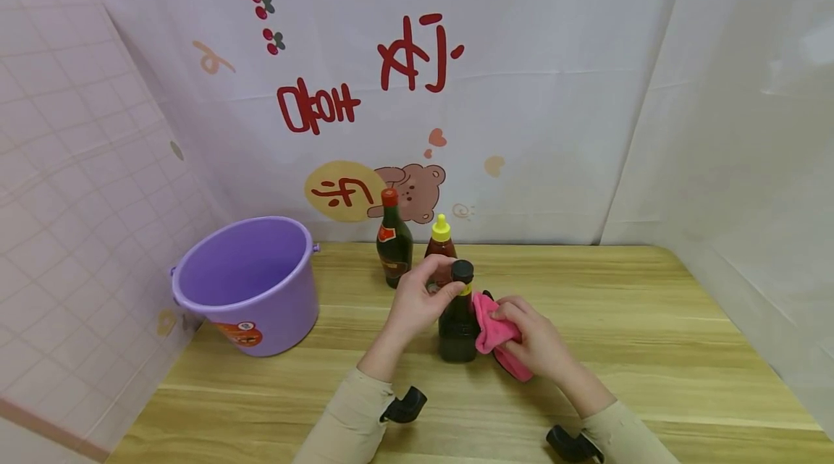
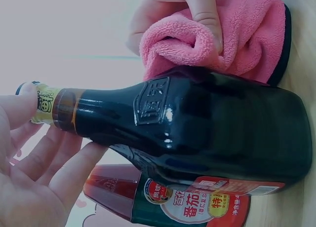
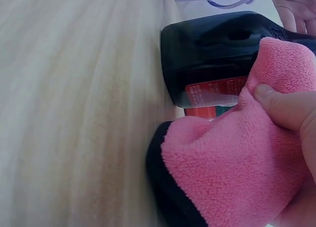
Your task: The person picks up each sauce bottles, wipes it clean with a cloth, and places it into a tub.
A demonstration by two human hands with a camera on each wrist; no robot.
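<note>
Bottle [image 1: 458, 339], dark and upright on our tabletop [image 1: 625, 326], our left hand [image 1: 417, 297] pinching its neck, our right hand [image 1: 541, 342] gripping a pink cloth [image 1: 491, 328] against its side

A round, purple plastic bucket [image 1: 289, 312] is standing on the left of the wood-grained counter [image 1: 619, 326]. A dark, red-capped bottle [image 1: 394, 245] and a reddish, yellow-capped squeeze bottle [image 1: 441, 244] are standing near a white, bear-printed backdrop [image 1: 541, 109].
</note>
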